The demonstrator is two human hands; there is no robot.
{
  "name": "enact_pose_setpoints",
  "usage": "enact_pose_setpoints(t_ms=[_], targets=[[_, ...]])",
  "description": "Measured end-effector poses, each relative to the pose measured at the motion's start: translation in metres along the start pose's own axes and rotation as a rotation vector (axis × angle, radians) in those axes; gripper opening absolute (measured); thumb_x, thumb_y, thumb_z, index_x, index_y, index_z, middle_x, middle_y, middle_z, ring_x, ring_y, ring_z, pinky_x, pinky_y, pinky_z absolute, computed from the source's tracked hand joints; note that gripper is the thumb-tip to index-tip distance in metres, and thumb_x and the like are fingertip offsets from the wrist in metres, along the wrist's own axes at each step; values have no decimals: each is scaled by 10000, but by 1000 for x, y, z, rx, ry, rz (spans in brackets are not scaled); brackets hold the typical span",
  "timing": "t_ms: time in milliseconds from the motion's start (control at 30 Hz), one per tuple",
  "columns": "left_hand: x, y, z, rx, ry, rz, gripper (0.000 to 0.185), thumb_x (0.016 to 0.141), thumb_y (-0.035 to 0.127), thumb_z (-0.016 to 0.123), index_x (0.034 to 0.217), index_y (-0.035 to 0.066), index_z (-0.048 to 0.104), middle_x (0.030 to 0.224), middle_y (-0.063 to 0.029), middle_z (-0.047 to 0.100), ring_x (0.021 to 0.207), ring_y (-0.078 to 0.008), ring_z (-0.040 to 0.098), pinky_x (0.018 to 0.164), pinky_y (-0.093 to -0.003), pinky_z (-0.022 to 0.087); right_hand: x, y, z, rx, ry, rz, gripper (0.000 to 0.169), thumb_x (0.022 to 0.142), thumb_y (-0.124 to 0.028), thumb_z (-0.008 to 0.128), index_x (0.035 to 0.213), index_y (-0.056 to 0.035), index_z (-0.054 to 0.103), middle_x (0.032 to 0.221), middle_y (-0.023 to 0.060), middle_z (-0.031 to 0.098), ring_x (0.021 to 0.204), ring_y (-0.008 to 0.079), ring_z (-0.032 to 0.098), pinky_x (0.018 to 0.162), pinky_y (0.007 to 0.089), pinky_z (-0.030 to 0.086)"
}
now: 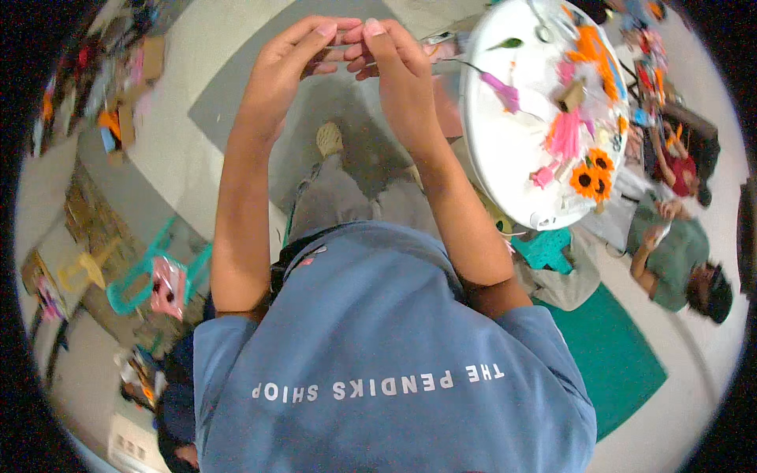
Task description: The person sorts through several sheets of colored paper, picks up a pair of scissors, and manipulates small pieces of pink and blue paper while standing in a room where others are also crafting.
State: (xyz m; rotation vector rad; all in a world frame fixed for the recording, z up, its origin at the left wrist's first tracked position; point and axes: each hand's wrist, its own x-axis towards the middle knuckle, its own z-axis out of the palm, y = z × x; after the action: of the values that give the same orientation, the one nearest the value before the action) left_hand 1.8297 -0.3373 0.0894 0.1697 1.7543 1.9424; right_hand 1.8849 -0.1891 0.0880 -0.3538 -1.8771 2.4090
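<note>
My left hand (301,50) and my right hand (393,50) are raised in front of me at the top of the view. Their fingertips meet or nearly meet, with thumbs uppermost and fingers loosely curved. I see no object in either one. To the right of my right hand stands a round white table (497,159). On it lie a purple fuzzy-stemmed piece (501,91), a green leaf shape (511,43), pink strands (565,136), a pink flower (543,176) and orange sunflowers with dark centres (593,174).
A person in a green shirt (671,248) sits at the right, and one in red (683,171) is farther off. A turquoise plastic stool (127,290) with a pink packet (168,287) is at the left. Cardboard boxes (152,58) and a green mat (615,360) are on the floor.
</note>
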Motion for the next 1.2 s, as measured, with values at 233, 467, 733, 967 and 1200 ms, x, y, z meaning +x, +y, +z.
enact_pose_setpoints(t_ms=[233,467,733,967,1200], targets=[[8,36,171,111,-224,42,348,1008,336,527,1175,72,680,1102,-49,697,973,-141,655,859,-287,485,-59,-77,-140,-8,192,-172,328,1030,-320,506,990,-18,627,860,39,641,777,101,575,706,250,475],[18,16,229,103,-309,43,382,1020,322,503,1225,22,623,1168,-94,682,1052,-207,659,934,-363,503,-85,-85,-216,-10,142,-100,354,1058,-354,441,1030,-48,618,840,12,591,739,95,535,675,242,432],[5,-2,122,-172,-191,55,398,1027,344,505,1194,-3,605,1057,-110,681,966,-193,677,883,-329,540,-34,-45,-125,-127,-92,28,340,1046,-339,472,1074,-33,618,914,8,610,827,90,540,745,236,428],[7,-99,-9,-272,84,-121,372,1022,310,498,1194,20,654,1123,-94,698,1024,-197,669,919,-338,504,8,72,-31,-184,-142,76,311,1044,-298,500,1062,-13,624,929,62,661,888,123,622,799,276,501],[13,-118,-69,-218,217,-209,384,1028,311,480,1213,25,658,1132,-92,698,1046,-201,664,949,-322,485,42,124,25,-90,-137,242,298,1043,-298,522,1032,-12,606,892,38,638,857,106,598,778,274,494]])
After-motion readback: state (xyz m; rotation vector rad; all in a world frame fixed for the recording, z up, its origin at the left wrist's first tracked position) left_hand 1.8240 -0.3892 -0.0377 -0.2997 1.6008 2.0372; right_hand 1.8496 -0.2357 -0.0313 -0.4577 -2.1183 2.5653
